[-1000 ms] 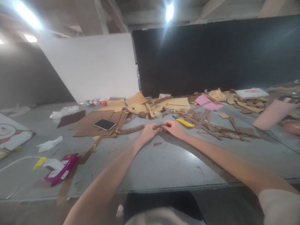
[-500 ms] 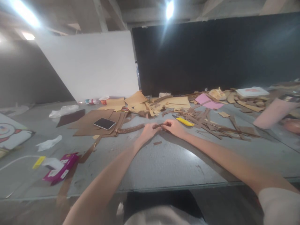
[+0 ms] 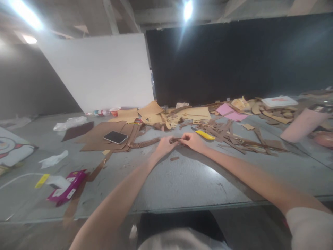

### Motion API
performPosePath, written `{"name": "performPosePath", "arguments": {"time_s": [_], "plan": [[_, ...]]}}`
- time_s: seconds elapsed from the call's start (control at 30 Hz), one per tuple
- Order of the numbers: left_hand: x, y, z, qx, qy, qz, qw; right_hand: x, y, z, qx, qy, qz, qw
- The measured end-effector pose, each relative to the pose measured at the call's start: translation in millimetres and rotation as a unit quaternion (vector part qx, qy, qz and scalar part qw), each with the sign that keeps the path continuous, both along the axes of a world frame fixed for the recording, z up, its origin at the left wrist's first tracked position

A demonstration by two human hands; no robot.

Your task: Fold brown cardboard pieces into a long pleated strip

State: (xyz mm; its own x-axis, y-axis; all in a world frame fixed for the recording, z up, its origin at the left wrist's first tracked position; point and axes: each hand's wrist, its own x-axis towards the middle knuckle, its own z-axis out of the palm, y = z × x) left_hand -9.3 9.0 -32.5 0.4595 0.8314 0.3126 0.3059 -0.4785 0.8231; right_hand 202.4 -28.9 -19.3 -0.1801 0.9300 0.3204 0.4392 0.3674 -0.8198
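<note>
Both hands meet over the middle of the grey table, pinching a brown cardboard strip [image 3: 176, 140] between them. My left hand [image 3: 165, 146] is closed on its left end, and my right hand [image 3: 191, 140] on its right end. To the left, a ridged, curved cardboard strip [image 3: 144, 143] reaches up to my left hand; whether it joins the held piece is hidden. A small cardboard scrap [image 3: 174, 159] lies just below my hands. Beside my right hand rests a yellow utility knife [image 3: 205, 134].
Brown cardboard sheets [image 3: 91, 139] carry a phone [image 3: 115, 137] on the left. Cut strips [image 3: 234, 139] and a pink sheet [image 3: 230, 112] lie to the right, near a pink bottle [image 3: 304, 125]. A purple tissue pack [image 3: 70, 187] sits at front left, by the table's edge [image 3: 182, 209].
Both hands stay in almost the same place, still pinching the strip. The whole view has shifted very slightly; nothing else has visibly moved.
</note>
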Motion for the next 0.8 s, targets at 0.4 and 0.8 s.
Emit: {"name": "performPosePath", "arguments": {"time_s": [0.4, 0.8], "plan": [[-2.1, 3.4, -0.4, 0.013, 0.043, -0.006, 0.999, 1.7, 5.1, -6.1, 0.019, -0.021, -0.009, 1.0], [-3.3, 6.3, -2.5, 0.021, 0.034, 0.006, 0.999, -0.6, 4.8, -5.6, 0.003, -0.002, 0.007, 1.0]]}}
